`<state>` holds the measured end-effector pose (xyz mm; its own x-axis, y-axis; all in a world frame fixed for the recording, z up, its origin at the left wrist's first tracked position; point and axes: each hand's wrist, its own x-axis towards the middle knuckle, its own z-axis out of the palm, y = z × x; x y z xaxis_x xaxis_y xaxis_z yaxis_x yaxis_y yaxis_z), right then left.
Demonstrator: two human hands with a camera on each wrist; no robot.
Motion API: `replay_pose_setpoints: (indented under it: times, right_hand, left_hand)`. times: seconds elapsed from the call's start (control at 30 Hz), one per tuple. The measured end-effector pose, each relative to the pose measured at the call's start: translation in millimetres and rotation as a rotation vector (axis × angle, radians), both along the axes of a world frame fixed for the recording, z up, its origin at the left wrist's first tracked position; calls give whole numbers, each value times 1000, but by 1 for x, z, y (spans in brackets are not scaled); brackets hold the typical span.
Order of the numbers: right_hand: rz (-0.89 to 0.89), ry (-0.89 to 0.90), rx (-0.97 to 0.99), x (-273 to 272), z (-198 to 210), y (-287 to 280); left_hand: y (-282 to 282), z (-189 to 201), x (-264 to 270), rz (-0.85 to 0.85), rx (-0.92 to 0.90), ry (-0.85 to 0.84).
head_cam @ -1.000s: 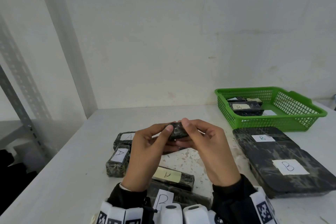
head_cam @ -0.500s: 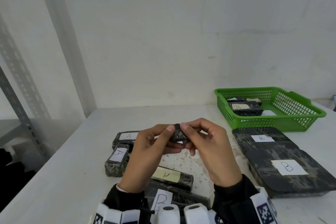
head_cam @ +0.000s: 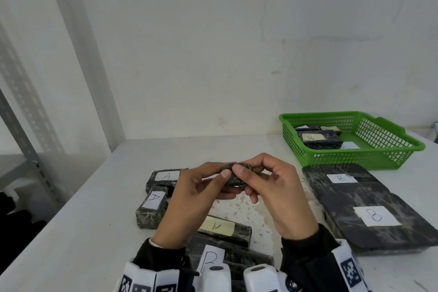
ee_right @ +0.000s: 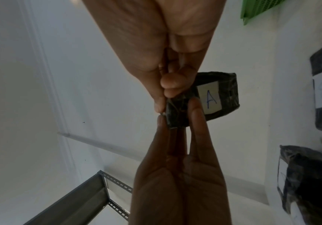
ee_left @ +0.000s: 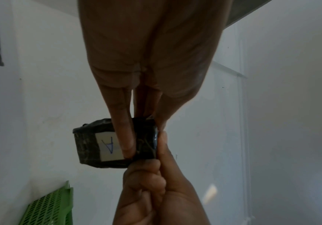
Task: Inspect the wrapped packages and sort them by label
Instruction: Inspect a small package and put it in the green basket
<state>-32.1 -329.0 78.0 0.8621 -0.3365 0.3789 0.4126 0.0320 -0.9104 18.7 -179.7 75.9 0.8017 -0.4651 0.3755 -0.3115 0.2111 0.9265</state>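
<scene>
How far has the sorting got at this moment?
Partly done. The green plastic basket already holds dark wrapped packages, one showing a B label; two A-labelled packages lie together at left. In hand: both hands pinch a small dark wrapped package whose label reads A. Left: that one, plus A and B packages near the wrists and two flat B packages.

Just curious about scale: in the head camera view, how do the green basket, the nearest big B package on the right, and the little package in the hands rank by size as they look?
1. Big B package and green basket: look alike; the package is nearer, so unsure.
2. Little package: clearly smallest.
</scene>
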Motion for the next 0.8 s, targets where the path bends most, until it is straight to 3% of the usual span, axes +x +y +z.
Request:
replay_pose_setpoints:
  times: [0.17,0.37,0.6,0.8]
  right_hand:
    - [41,33,24,-2,5,2]
    - [-54,-21,-9,0,5,0]
    - [53,1,25,-5,10,3]
    - [-14,-52,18,-5,10,2]
  left_hand:
    - [-2,0,1,32,-4,25]
    - [-3,4,-1,28,-21,13]
    - [-2,5,-2,21,-26,19]
    - [0,10,-4,11,7,-37]
